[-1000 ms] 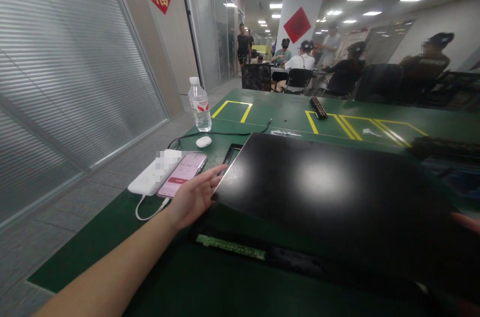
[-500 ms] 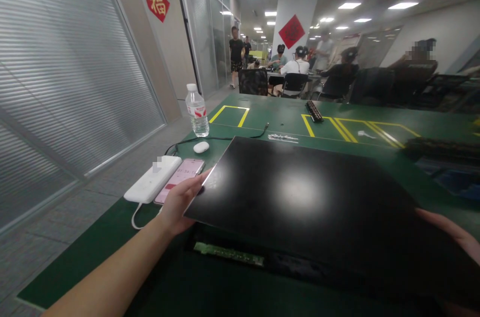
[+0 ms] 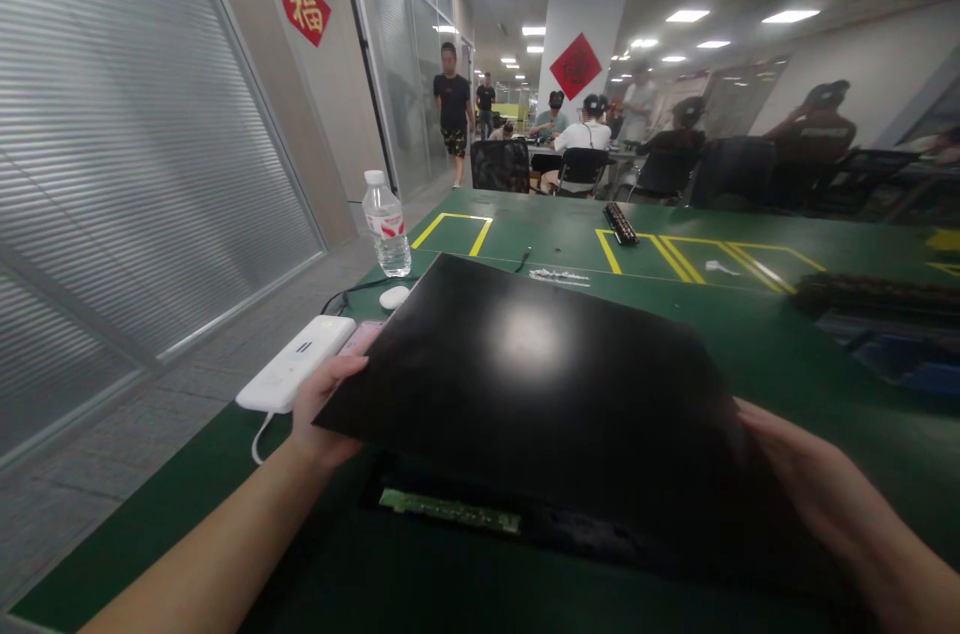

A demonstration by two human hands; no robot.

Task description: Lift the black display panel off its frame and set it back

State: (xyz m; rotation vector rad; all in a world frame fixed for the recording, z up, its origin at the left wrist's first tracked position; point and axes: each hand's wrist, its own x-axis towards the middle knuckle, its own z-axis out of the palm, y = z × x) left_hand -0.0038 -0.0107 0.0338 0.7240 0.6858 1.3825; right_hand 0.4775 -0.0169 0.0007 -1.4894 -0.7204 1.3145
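Note:
A thin, glossy black panel (image 3: pixel 540 374), which looks like a display screen, is held up and tilted over the green table, with a ceiling light mirrored in it. My left hand (image 3: pixel 326 409) grips its left edge, thumb on top and fingers underneath. On the opposite side my right hand (image 3: pixel 787 454) holds the right edge; part of that hand is dark and blurred. Below the panel's near edge shows a narrow green circuit board strip (image 3: pixel 450 511) on a dark part. Whether that part is joined to the panel, I cannot tell.
Left of the panel are a white power bank (image 3: pixel 296 364), a partly covered phone (image 3: pixel 361 338), a small white case (image 3: pixel 394 297) and a water bottle (image 3: pixel 387 226). A dark ribbed strip (image 3: pixel 621 224) lies on the table (image 3: pixel 750 334) by yellow tape. People sit and walk behind.
Both hands have carried the black panel leftward, so it now covers more of the phone and cable. My right hand shows more fully. A person in the background has walked closer.

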